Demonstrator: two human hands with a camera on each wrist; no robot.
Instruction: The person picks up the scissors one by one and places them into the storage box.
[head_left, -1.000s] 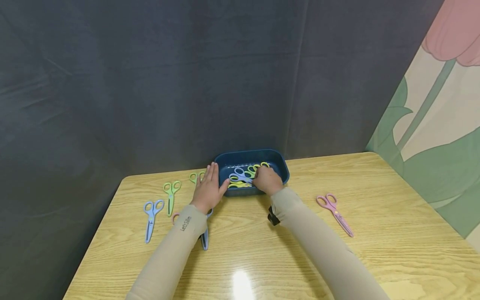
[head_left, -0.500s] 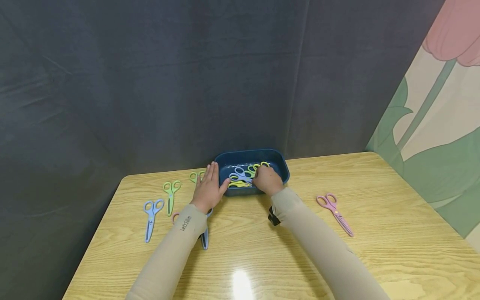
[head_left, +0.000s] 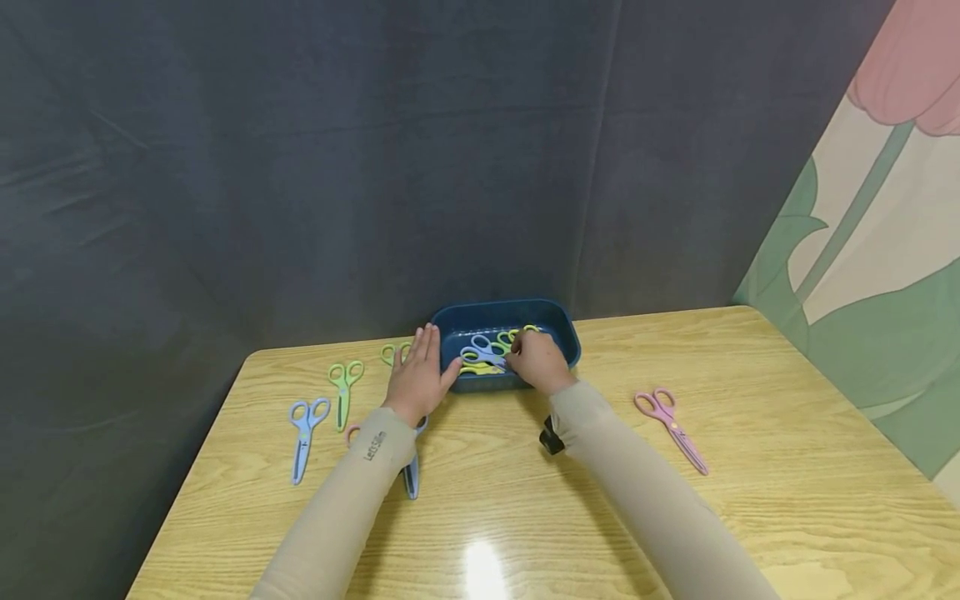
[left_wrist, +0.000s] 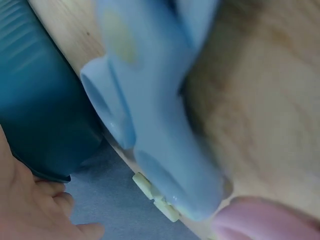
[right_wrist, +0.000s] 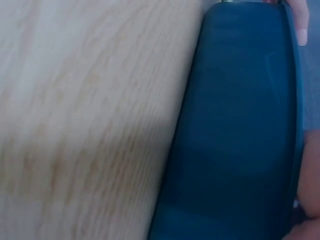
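A dark blue bin [head_left: 573, 340] stands at the table's back edge with several scissors inside. My right hand [head_left: 540, 361] reaches over its front rim, curled fingers pinching the blade end of light blue scissors [head_left: 480, 355]. Its fingertips are mostly hidden. Yellow scissors [head_left: 480, 370] lie below these, and green scissors [head_left: 501, 342] just behind. My left hand [head_left: 416, 382] rests at the bin's left end, fingers straight and thumb spread along the front rim. In the right wrist view, the bin's front wall [right_wrist: 235, 125] covers whatever the right hand touches.
Left on the wooden table [head_left: 480, 467] lie blue scissors [head_left: 302, 437] and green scissors [head_left: 342, 392]. Other green scissors [head_left: 389, 354], pink scissors [head_left: 351, 433] and blue scissors [head_left: 412, 477] are partly behind the left arm. Pink scissors [head_left: 671, 427] lie at right. A dark curtain [head_left: 375, 167] hangs behind.
Both hands hold almost the same place throughout. The whole scene shifts very slightly in the head view, and the scissors stay where they were in the bin and on the table.
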